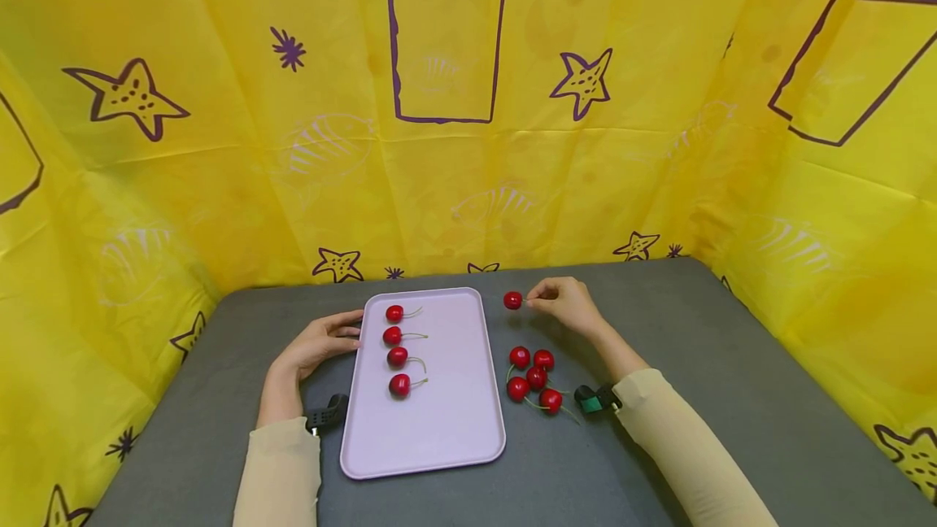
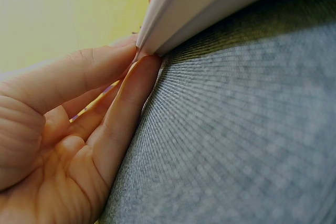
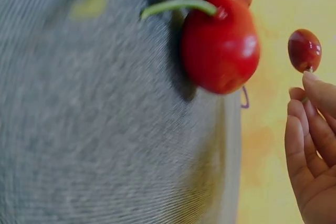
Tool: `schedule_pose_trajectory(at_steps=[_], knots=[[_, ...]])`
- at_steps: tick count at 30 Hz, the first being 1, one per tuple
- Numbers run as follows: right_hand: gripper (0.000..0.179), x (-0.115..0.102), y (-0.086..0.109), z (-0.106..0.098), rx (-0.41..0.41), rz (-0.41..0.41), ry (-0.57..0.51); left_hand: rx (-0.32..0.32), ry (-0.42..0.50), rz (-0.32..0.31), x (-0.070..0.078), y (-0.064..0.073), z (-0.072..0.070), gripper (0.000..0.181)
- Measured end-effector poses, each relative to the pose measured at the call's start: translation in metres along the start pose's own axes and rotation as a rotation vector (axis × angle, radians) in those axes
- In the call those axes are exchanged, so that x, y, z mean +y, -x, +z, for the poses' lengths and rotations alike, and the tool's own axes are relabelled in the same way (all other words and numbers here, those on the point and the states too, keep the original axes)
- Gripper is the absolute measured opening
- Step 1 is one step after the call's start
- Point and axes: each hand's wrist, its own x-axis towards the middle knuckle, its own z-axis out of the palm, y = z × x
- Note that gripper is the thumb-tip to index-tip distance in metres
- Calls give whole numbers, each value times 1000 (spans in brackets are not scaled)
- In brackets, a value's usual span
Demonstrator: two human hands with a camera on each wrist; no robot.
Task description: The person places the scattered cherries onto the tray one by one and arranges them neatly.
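My right hand (image 1: 569,307) pinches a red cherry (image 1: 512,300) by its stem between thumb and fingertips, in the air to the right of the tray's far end. In the right wrist view that held cherry (image 3: 304,51) shows above the fingertips. My left hand (image 1: 316,345) is at the left edge of the pale lilac tray (image 1: 446,429), thumb and fingertips pinching its rim (image 2: 176,17). On the tray, several stemmed cherries (image 1: 398,357) lie in a column, stems pointing right.
Several more cherries (image 1: 537,379) lie in a cluster on the grey cloth-covered table (image 1: 622,462), between the tray and my right forearm. A yellow curtain (image 1: 439,185) with drawn starfish and fish stands round the table's back and sides.
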Motion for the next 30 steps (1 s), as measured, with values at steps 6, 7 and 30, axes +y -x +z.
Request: schedule_pose_trajectory(at_steps=[6, 7, 30], knots=[[8, -13, 0, 1, -11, 1, -41, 3, -4, -9, -2, 0, -2, 75], [8, -15, 1, 2, -16, 1, -50, 5, -3, -10, -2, 0, -2, 75], [7, -63, 12, 19, -106, -59, -141, 4, -17, -1, 1, 1, 1, 74]])
